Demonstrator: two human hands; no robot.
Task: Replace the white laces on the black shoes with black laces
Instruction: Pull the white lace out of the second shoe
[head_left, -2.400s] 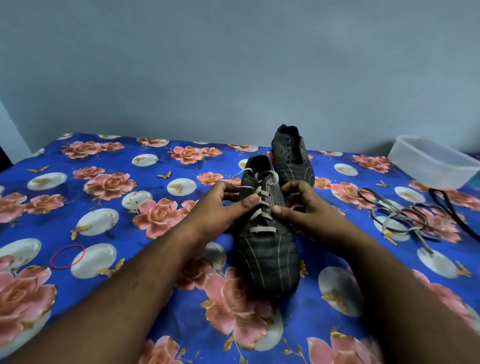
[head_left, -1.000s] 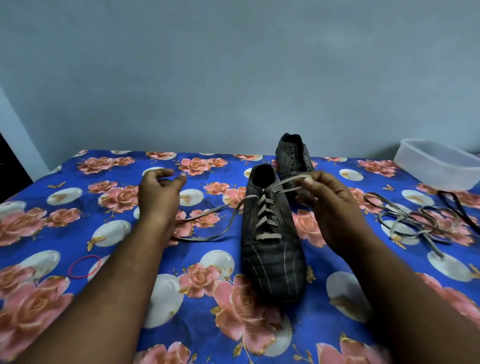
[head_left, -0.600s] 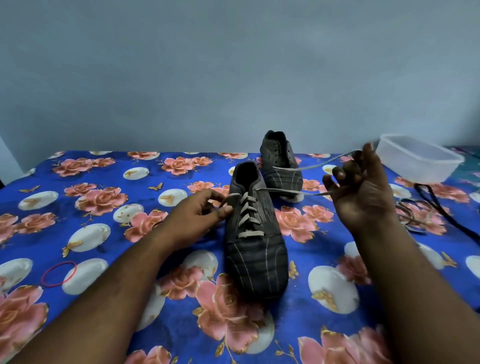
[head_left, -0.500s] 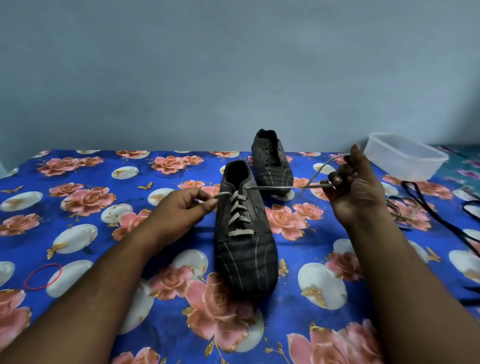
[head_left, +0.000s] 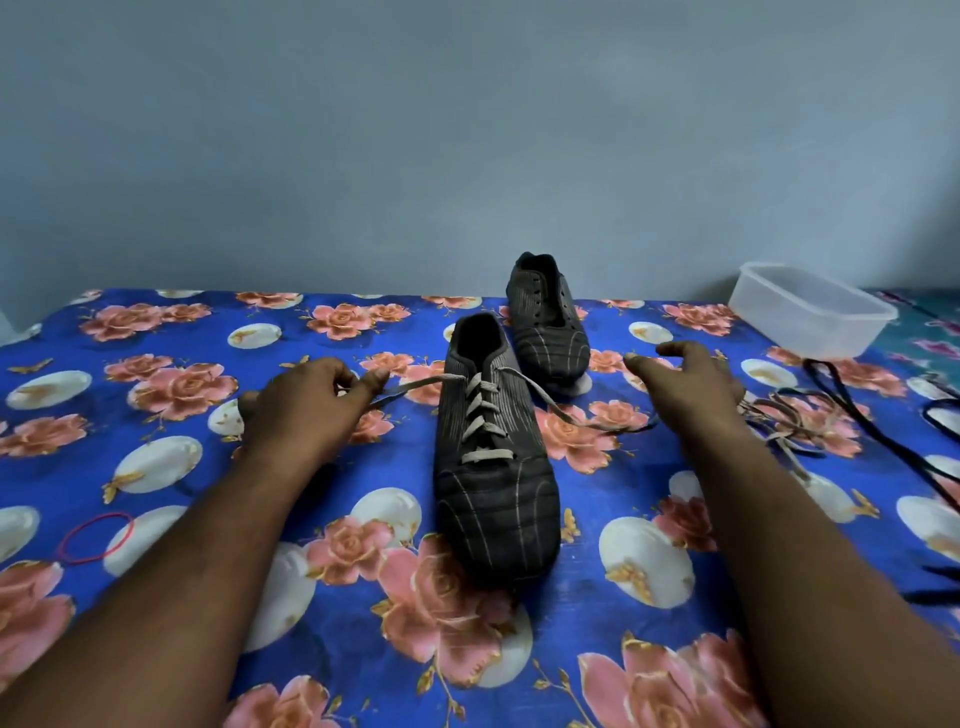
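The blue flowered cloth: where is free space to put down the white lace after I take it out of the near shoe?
Free: the cloth left of the left hand, beyond the red rubber band; also the near strip before the near shoe. Crowded: the right side, with a removed lace, black laces and the plastic tub.

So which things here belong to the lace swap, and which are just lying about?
Job:
near shoe, white lace still threaded
far shoe, unlaced
loose lace pile
black lace
left hand pinching a lace end
right hand, open

Lying about:
plastic tub
red rubber band
floral cloth
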